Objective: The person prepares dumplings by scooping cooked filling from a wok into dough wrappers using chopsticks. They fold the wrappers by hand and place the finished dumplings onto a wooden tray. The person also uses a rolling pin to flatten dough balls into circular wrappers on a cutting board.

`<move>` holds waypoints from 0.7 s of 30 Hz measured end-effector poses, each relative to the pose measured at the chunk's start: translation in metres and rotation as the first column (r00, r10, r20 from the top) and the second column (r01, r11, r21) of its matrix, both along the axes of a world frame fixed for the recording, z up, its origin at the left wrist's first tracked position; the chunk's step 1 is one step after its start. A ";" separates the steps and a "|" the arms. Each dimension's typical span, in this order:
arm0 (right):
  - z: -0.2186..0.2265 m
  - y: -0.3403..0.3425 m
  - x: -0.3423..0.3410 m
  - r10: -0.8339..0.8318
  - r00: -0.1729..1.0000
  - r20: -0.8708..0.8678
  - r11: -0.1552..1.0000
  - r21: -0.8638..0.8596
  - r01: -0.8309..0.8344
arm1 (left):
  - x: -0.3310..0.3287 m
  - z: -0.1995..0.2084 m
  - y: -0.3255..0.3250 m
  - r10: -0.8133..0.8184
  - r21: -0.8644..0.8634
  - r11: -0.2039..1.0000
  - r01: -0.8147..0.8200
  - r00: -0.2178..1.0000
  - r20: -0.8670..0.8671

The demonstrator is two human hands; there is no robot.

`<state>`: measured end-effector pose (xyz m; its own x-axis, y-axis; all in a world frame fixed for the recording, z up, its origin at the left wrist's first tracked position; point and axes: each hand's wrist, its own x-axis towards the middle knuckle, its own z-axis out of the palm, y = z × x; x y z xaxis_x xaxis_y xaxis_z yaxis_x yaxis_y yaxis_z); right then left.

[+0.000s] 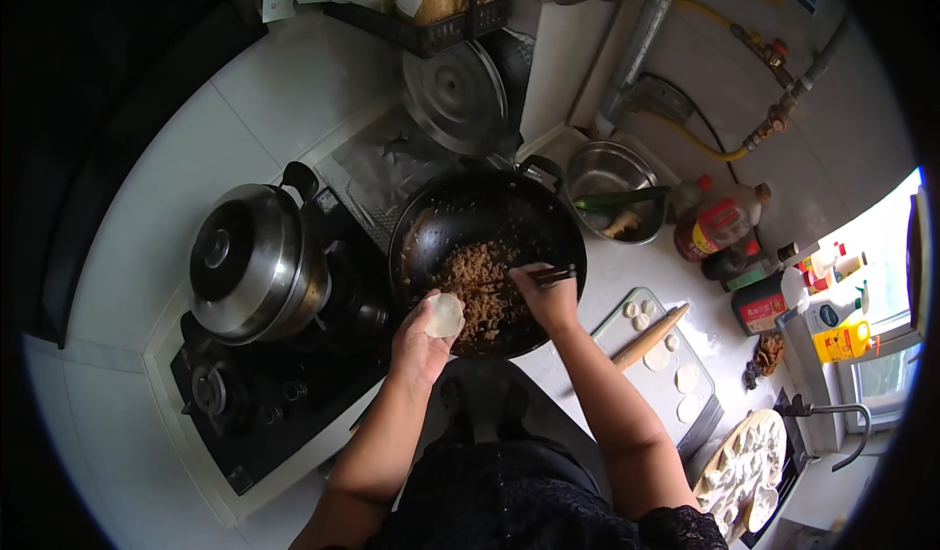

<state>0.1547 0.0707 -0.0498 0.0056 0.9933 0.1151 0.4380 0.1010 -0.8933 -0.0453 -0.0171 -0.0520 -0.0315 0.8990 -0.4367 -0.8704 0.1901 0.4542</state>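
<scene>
Head view, centre: filling (477,274) seemingly being scooped, dough wrapper (446,316) held by left hand (418,346) fingers, chopsticks (560,275) clamped by right hand (550,301) fingers; steady lift needed.

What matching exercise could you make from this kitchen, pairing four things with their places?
1. Round white dough disc
2. Tapered wooden rolling pin
3. Long green vegetable
4. Crumbly brown food mixture

A. Inside the round black wok
B. Across the round shiny metal bowl
C. In the person's left hand
D. On the pale rectangular board

Pairs: 1-C; 2-D; 3-B; 4-A
</scene>
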 end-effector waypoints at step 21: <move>0.001 -0.015 0.007 -0.511 0.635 -0.579 0.833 -0.517 0.198 | -0.009 -0.005 0.007 0.063 -0.043 0.997 -0.065 0.997 -0.032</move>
<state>0.1620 0.0560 -0.0493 0.2862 0.8487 -0.4447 -0.3688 -0.3308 -0.8687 -0.0547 -0.0105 -0.0569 -0.1025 0.8749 -0.4734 -0.8670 0.1547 0.4737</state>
